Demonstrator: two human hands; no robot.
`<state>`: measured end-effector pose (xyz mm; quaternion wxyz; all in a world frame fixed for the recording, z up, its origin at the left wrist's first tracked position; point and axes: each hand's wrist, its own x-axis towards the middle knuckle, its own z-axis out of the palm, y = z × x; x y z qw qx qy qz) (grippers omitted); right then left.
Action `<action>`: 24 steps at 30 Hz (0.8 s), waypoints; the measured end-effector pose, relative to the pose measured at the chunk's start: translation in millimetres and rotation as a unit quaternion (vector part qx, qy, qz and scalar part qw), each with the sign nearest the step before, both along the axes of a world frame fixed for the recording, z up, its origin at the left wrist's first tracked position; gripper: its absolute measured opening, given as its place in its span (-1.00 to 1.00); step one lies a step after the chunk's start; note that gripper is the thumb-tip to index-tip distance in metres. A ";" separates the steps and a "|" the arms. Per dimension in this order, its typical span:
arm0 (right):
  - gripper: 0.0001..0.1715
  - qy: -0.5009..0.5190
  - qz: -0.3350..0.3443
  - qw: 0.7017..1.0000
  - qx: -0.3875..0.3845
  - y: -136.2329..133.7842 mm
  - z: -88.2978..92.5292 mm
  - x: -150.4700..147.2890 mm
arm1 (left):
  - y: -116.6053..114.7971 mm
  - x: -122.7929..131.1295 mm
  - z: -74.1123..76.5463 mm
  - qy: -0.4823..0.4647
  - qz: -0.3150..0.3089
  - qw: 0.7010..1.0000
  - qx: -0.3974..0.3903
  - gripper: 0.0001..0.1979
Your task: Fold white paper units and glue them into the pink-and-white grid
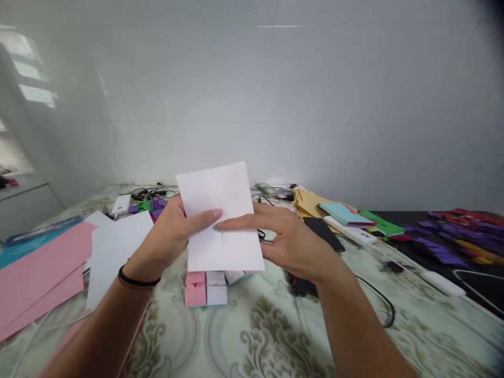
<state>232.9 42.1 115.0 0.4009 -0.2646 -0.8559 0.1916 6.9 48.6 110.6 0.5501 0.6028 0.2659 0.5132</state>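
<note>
A sheet of white paper (pixel 220 189) with a faint crease down its middle is held up in front of me in both hands. My left hand (pixel 177 228) grips its left side, thumb across the front and the other fingers behind. At the right edge my right hand (pixel 279 231) holds the sheet, index finger lying across the front near my left thumb and other fingers behind, partly hidden. Below the sheet, small folded pink paper pieces (pixel 196 295) and folded white paper pieces (pixel 216 294) lie on the table, partly covered by it.
Pink sheets (pixel 43 273) and a white sheet (pixel 114 252) lie at the left. A white power bank (pixel 121 205) is behind them. At the right are a black phone (pixel 323 233), brown envelopes (pixel 311 202), a blue notebook (pixel 346 214), cables and purple folded pieces (pixel 441 252). A wall (pixel 252 94) stands behind.
</note>
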 end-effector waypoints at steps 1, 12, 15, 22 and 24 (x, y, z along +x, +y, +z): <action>-0.55 0.002 -0.001 1.000 -0.002 -0.2 -0.1 1.0 | -0.6 2.0 -0.9 0.000 -0.001 1.000 0.001 -0.67; -0.81 0.067 0.005 0.998 0.015 5.4 3.3 3.4 | -8.1 -0.5 8.0 0.139 0.113 0.977 0.116 -0.78; -0.82 0.106 0.011 0.994 -0.013 4.9 3.8 2.8 | -14.5 0.2 14.3 0.186 0.128 0.962 0.151 -0.78; -0.70 0.059 -0.077 0.995 -0.014 0.9 6.2 4.0 | -19.4 4.4 19.0 0.167 0.114 0.964 0.170 -0.75; -0.70 0.051 -0.091 0.994 -0.007 0.3 7.2 3.5 | -20.3 5.2 17.9 0.177 0.118 0.964 0.161 -0.74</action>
